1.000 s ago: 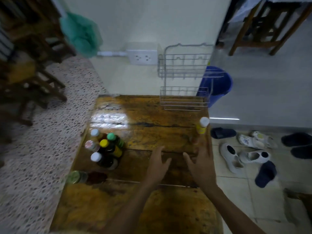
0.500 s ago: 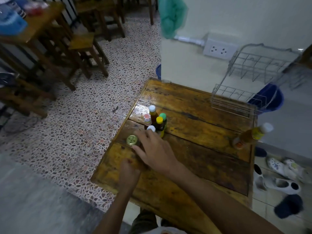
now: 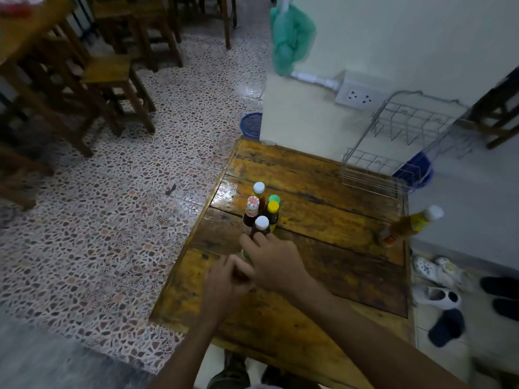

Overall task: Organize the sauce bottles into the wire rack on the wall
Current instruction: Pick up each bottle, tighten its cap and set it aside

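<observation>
Your two hands meet by the bottles on the wooden surface.

Your right hand lies over a lying bottle, mostly hidden, and its fingertips touch the white-capped bottle at the near end of the bottle cluster. I cannot tell if that grip holds anything. Your left hand is curled, touching your right hand; its grip is unclear too. One more bottle stands alone at 3 o'clock by the surface edge. The wire rack hangs on the wall at 1 o'clock with no bottles in it.
</observation>
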{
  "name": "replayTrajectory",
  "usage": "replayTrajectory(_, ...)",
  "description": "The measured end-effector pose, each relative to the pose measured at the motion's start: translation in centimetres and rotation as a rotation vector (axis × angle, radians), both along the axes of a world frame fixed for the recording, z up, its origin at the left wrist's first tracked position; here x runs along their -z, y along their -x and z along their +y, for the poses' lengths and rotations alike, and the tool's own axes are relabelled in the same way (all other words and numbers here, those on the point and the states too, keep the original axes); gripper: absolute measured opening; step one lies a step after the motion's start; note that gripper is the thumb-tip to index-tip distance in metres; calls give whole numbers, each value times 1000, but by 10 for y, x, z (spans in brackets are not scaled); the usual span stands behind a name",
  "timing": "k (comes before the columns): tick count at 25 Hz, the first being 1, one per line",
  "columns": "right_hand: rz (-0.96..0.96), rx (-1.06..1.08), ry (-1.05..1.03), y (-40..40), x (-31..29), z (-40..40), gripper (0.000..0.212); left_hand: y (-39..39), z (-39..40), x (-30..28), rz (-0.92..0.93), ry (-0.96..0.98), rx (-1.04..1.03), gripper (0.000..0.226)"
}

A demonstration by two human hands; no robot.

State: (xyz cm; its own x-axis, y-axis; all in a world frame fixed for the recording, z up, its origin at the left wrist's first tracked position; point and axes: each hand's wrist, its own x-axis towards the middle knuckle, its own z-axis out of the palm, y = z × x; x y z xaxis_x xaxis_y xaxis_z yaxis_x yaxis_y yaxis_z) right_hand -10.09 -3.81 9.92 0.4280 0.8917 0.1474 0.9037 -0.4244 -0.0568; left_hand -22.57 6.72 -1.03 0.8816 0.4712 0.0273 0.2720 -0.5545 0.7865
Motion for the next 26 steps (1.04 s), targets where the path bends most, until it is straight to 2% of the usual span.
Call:
replayTrajectory(2,-18,152,-34,-3,-16,-14,40,3,-14,-7,9,3,70,38)
replayTrajectory(7,-60,433,-37,-27,-61,-55,54,-44,-54,-46,-78,207,247,37)
replayTrajectory(10,-31,382,-104,-51,-82,-105,51,-77,-72,-73,-64,337,409,37)
replayTrajectory(14,-12,328,-280,-75,-93,-177,43,-111,-114,-104,92,510,629,49)
replayTrajectory(18,-26,136,-355,-97,-98,-246,38,-132,-163,-121,210,626,764,53)
replayTrajectory(20,-11,107,-327,-104,-95,-276,35,-138,-188,-125,217,556,777,48)
replayTrajectory(22,13,199,-259,-109,-89,-301,35,-143,-214,-123,195,430,720,41)
replayTrajectory(24,20,424,-206,-105,-73,-314,39,-149,-236,-116,154,258,645,37)
replayTrajectory(26,162,677,-159,-102,-61,-324,36,-153,-251,-106,101,6,597,36)
